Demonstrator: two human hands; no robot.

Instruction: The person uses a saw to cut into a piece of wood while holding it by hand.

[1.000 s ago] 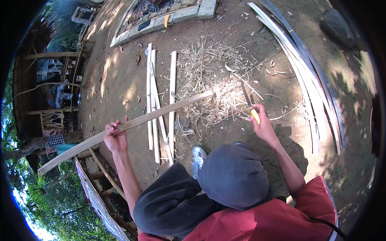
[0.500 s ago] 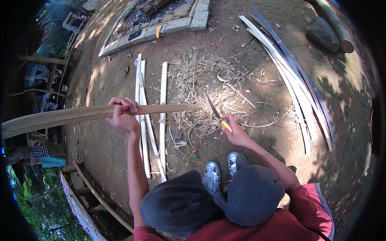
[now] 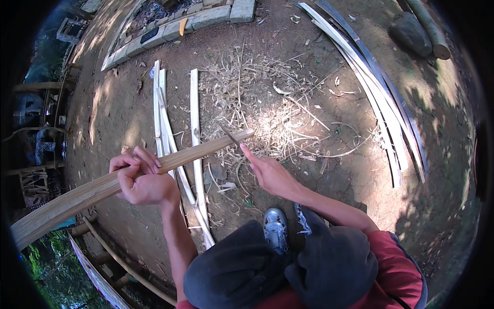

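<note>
My left hand (image 3: 146, 177) is wrapped round a long pale split-bamboo strip (image 3: 198, 151), which slants from the lower left up to its narrow tip at mid-view. In my right hand (image 3: 275, 175) is a knife whose blade (image 3: 229, 134) crosses the strip close to that tip. The knife's handle is hidden by my fingers, and the index finger points forward along it. Below the strip's tip the ground is strewn with curly shavings (image 3: 267, 121).
Pale strips (image 3: 195, 103) lie on the soil beyond my left hand. More long strips (image 3: 360, 72) lie at the right, near a rock (image 3: 410, 35) and a log (image 3: 429, 28). A stone border (image 3: 211, 19) at the far side bears a black phone-like object (image 3: 149, 35) and a yellow-orange curved piece (image 3: 183, 26).
The knife has moved left from beside the strip onto it. My left hand has come nearer and left, and the strip now slants instead of lying nearly level.
</note>
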